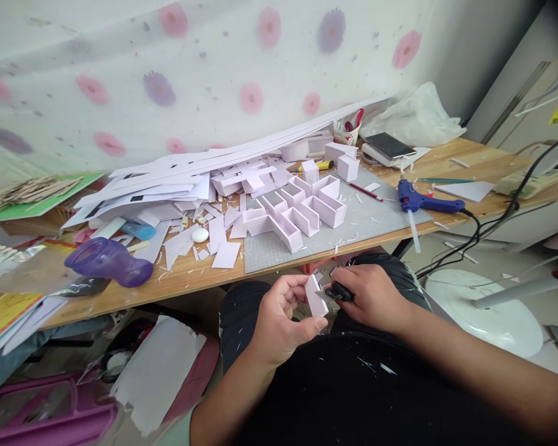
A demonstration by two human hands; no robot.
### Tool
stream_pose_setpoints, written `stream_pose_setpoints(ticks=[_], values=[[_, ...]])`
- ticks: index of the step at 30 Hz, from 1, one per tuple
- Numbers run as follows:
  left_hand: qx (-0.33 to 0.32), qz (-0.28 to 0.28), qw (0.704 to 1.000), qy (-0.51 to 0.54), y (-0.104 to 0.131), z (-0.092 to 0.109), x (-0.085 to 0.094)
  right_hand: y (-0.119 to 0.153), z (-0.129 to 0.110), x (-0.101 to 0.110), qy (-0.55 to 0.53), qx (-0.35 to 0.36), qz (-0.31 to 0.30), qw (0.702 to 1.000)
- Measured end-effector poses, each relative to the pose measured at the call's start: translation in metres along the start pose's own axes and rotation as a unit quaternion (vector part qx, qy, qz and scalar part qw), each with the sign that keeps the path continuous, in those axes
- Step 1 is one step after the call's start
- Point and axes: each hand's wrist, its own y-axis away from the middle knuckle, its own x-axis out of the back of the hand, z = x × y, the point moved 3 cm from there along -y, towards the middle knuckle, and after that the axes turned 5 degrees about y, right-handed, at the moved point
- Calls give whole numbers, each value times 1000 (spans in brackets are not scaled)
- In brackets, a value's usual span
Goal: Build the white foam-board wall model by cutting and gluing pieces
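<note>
My left hand [283, 316] pinches a small white foam-board piece [315, 298] over my lap, fingers behind it and thumb at its lower edge. In my right hand [374, 296] is a black-handled craft knife [340, 291], its blade touching the face of the piece. Above my hands, on the table, a white foam-board model [302, 207] made of several open-topped compartments stands on a grey cutting mat [260, 255]. White shavings lie on my black shirt.
A blue glue gun [428, 201] rests at the mat's right, its cable trailing off the table. Offcuts [225, 254], long white strips [242, 152] and a purple jar [109, 261] fill the left. A yellow cutter [324, 165] and red pencil [366, 192] lie behind.
</note>
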Motion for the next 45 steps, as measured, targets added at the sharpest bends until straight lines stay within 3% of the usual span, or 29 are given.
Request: stream_pose_setpoints(ticks=[5,19,26,34,45], values=[[3,-1,1000,15,-1,-2,3,-1,-5,0,-31,48,18,998],[-4,-2,1000,18,3,-4,11,-8,-3,-14,-1,9,-13,1000],[-3,-25,999,24,7,-4,9,-8,6,-18,2,-52,-23,998],[6,-22,999,41,7,-4,9,-3,-10,-9,-52,55,15,997],[2,-22,999,27,8,-4,9,-6,-2,-16,-18,-6,-15,1000]])
